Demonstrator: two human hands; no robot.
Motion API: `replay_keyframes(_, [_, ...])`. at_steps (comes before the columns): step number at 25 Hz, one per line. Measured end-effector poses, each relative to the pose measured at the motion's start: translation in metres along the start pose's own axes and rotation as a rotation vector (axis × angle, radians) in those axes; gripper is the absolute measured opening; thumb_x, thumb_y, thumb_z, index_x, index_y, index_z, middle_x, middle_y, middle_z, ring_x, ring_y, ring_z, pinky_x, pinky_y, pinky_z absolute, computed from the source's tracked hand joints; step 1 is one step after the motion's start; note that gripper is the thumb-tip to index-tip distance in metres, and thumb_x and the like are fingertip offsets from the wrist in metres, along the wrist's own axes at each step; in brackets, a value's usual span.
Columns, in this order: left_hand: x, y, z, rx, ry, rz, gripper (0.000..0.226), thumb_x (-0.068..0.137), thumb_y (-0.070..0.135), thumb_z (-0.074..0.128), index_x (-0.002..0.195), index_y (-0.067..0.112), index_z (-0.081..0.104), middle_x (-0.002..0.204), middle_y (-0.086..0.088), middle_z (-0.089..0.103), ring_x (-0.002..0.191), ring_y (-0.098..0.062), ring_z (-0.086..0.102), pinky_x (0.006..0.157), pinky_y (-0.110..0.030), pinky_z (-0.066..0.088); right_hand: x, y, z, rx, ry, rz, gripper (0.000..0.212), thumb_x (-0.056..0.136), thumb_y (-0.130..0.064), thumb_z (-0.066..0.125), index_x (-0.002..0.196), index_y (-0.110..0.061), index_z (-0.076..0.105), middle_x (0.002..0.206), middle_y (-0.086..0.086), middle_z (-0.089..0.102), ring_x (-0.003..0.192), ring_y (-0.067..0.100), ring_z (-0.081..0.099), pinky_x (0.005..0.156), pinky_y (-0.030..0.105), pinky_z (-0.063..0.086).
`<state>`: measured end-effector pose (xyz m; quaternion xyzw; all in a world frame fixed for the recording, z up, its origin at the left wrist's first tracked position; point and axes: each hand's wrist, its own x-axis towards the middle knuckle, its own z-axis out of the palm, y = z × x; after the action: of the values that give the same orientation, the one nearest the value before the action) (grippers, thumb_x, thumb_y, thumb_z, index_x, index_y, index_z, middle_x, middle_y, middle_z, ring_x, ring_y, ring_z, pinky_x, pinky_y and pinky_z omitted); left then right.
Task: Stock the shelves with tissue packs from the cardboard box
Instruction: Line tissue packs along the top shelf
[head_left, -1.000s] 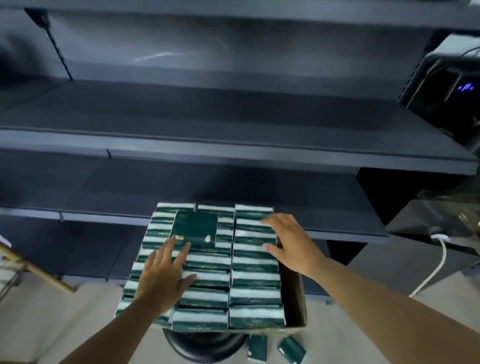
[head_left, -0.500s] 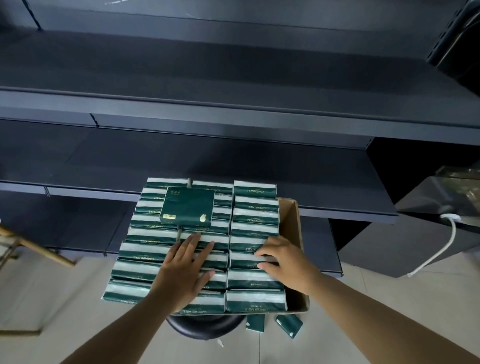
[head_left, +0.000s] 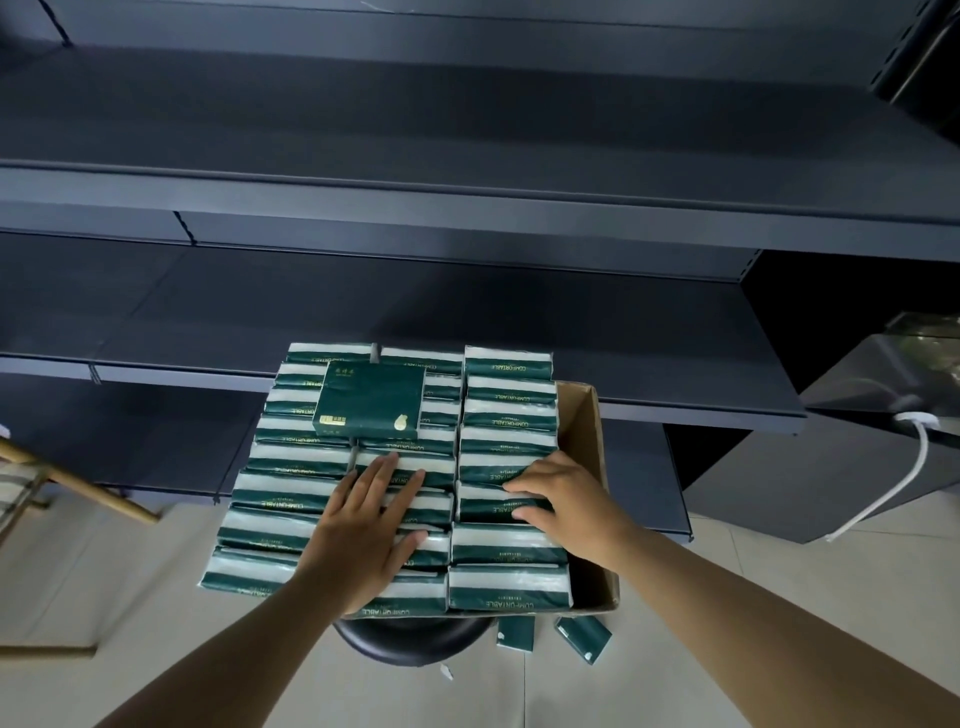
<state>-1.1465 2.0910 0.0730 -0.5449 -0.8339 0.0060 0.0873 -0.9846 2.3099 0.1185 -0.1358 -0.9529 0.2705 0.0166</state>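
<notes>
A cardboard box (head_left: 589, 467) stands on a black stool (head_left: 415, 642), packed with three columns of dark green and white tissue packs (head_left: 506, 410). One pack (head_left: 371, 399) lies flat on top at the back. My left hand (head_left: 363, 530) rests flat, fingers spread, on the middle column. My right hand (head_left: 569, 501) lies on the right column, its fingertips curled over the edge of a pack (head_left: 493, 501) there. Dark grey shelves (head_left: 467, 218) stand behind the box, bare.
Two loose tissue packs (head_left: 582, 636) lie on the tiled floor by the stool. A wooden-framed rack (head_left: 78, 486) stands at the left. A dark unit with a white cable (head_left: 914, 457) sits at the right beyond the shelf end.
Both hands have slid toward the near end of the box. The right hand moved from the back packs to the middle of the right column. The view has tilted downward.
</notes>
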Motion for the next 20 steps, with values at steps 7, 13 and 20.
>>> replay_keyframes(7, [0.004,-0.002,-0.017,-0.013,-0.023,-0.001,0.063,0.099,0.056,0.012,0.135,0.017,0.045,0.129,-0.018,0.057,0.115,-0.031,0.059,0.098,-0.045,0.042,-0.002,-0.016,-0.01,-0.081,0.061,-0.021,0.025,0.093,-0.025,0.055,0.116,-0.02,0.061,0.115,-0.008,0.062,0.112,0.013,0.043,0.089,0.022,0.022])
replay_keyframes(13, [0.018,0.011,-0.089,-0.057,0.058,0.031,0.069,0.096,0.058,0.014,0.135,0.012,0.049,0.121,-0.011,0.063,0.11,-0.027,0.062,0.091,-0.043,0.049,-0.017,-0.05,-0.075,0.077,0.208,-0.024,0.023,0.093,-0.017,0.057,0.115,-0.014,0.062,0.107,-0.007,0.059,0.105,0.012,0.05,0.087,0.014,0.031])
replay_keyframes(20, [0.07,0.025,-0.243,-0.007,0.296,0.077,0.071,0.089,0.058,0.028,0.134,0.007,0.048,0.121,-0.012,0.062,0.111,-0.028,0.061,0.089,-0.041,0.051,-0.043,-0.122,-0.212,0.008,0.356,-0.159,0.019,0.095,-0.01,0.05,0.112,-0.011,0.059,0.102,-0.004,0.053,0.096,0.012,0.048,0.084,0.019,0.036])
